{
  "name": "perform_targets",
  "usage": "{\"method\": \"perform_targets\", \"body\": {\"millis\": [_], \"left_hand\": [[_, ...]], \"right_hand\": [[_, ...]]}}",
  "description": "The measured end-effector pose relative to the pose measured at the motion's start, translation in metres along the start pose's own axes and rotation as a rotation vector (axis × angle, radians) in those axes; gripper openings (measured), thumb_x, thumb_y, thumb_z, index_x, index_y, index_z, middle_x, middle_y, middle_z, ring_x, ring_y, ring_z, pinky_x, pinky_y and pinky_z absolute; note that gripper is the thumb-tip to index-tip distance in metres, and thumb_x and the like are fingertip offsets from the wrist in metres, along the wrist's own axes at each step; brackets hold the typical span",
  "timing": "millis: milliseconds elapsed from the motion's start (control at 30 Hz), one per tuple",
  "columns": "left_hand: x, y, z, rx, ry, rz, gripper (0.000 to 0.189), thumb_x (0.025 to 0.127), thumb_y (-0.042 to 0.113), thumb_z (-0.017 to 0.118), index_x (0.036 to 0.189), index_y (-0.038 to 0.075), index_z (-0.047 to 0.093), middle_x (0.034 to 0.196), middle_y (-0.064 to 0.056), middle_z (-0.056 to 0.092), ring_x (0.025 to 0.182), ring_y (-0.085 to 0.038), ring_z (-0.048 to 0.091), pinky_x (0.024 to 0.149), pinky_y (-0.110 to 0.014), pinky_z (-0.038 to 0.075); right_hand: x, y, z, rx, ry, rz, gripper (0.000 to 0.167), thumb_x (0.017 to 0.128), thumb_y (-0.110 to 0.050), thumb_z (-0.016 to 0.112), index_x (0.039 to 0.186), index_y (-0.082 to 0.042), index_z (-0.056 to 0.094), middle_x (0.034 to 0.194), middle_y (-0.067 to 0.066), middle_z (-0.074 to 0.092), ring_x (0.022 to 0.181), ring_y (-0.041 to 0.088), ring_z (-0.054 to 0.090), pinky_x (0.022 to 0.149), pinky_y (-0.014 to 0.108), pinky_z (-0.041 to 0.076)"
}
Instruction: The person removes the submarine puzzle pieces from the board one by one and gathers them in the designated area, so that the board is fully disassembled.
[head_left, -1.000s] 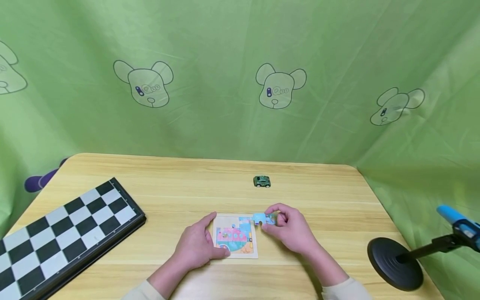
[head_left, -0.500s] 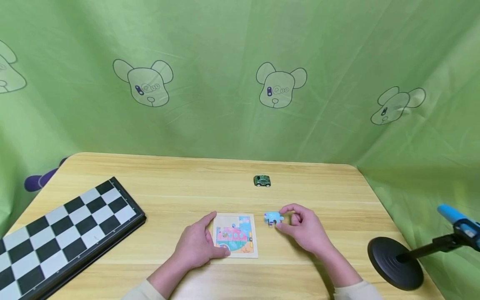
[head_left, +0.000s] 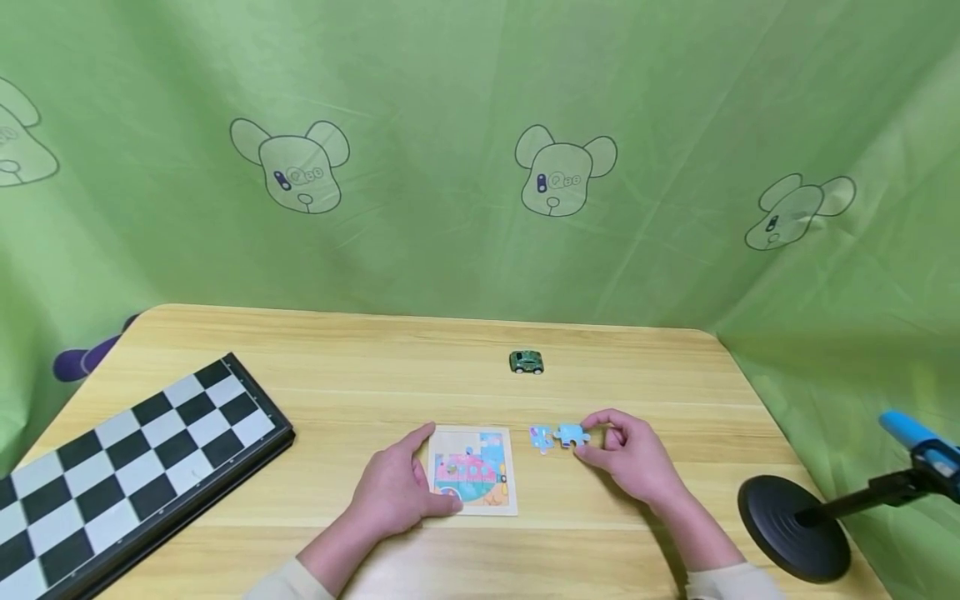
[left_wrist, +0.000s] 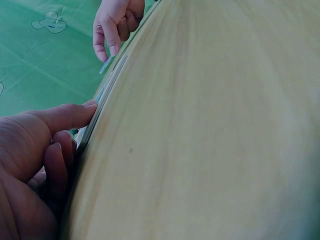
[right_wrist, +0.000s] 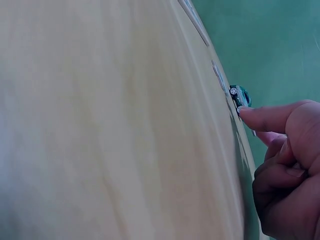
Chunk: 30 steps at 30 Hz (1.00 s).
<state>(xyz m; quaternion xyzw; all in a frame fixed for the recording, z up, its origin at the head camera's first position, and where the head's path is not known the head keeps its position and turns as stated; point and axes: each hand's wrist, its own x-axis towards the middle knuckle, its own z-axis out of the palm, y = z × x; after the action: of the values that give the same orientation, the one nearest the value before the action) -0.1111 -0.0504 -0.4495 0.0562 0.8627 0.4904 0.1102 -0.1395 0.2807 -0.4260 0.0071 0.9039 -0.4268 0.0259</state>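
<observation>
In the head view my left hand [head_left: 397,487] grips the left side of a small jigsaw puzzle tray [head_left: 512,483], index finger at the upper left corner and thumb over the lower left one. Inside its pale frame is a pink and blue picture with a bare patch at the upper left. To the right, my right hand [head_left: 626,454] pinches a light blue jigsaw piece [head_left: 572,434] between thumb and index finger, close over the table. A second blue jigsaw piece [head_left: 541,438] with some pink lies just left of it. The right wrist view hides most of the held piece behind the thumb.
A green toy car [head_left: 526,362] stands behind the pieces. At the left lies a black-and-white chessboard [head_left: 161,454]. A black round stand base [head_left: 793,527] with a blue-tipped arm is at the right. Green curtain [head_left: 435,167] hangs behind the wooden table [head_left: 375,367].
My right hand has drawn the held jigsaw piece rightward, away from the tray's right edge. The second piece now shows on the table. My left hand has stayed on the tray.
</observation>
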Motion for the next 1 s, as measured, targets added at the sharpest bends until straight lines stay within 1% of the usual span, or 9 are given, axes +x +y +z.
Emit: {"method": "perform_targets", "body": {"millis": [267,533,833,1000], "left_hand": [[0.0,0.0005,-0.0001,0.0,0.001,0.003,0.11,0.059,0.026,0.096,0.151,0.004,0.041,0.063,0.0,0.056,0.05,-0.016,0.052,0.047,-0.031,0.041],[-0.0007,0.0015,-0.0003,0.001,0.004,0.007,0.109,0.058,0.026,0.096,0.151,0.004,0.042,0.062,0.0,0.055,0.05,-0.017,0.052,0.047,-0.031,0.04],[-0.0007,0.0016,-0.0006,-0.01,-0.001,0.009,0.109,0.059,0.024,0.096,0.151,0.003,0.041,0.063,0.0,0.056,0.048,-0.016,0.052,0.046,-0.031,0.041],[-0.0006,0.0012,-0.0006,-0.012,-0.003,0.002,0.109,0.06,0.025,0.096,0.151,0.004,0.041,0.062,0.0,0.056,0.047,-0.016,0.052,0.045,-0.031,0.041]], "right_hand": [[0.0036,0.0093,-0.0007,-0.01,-0.012,0.016,0.032,0.08,-0.01,0.084,0.108,-0.006,0.068,0.062,-0.001,0.035,0.056,0.013,0.033,0.063,0.03,0.037],[0.0054,0.0088,-0.0004,0.006,-0.019,0.057,0.032,0.081,-0.01,0.083,0.109,-0.005,0.067,0.062,-0.001,0.035,0.056,0.014,0.033,0.061,0.03,0.035],[0.0068,0.0097,-0.0005,0.006,-0.02,0.072,0.034,0.08,-0.011,0.084,0.109,-0.005,0.068,0.062,0.0,0.036,0.055,0.015,0.034,0.064,0.031,0.037],[0.0058,0.0095,0.0008,0.02,-0.013,0.073,0.038,0.079,-0.012,0.085,0.112,-0.006,0.068,0.061,-0.001,0.036,0.054,0.014,0.033,0.066,0.032,0.039]]}}
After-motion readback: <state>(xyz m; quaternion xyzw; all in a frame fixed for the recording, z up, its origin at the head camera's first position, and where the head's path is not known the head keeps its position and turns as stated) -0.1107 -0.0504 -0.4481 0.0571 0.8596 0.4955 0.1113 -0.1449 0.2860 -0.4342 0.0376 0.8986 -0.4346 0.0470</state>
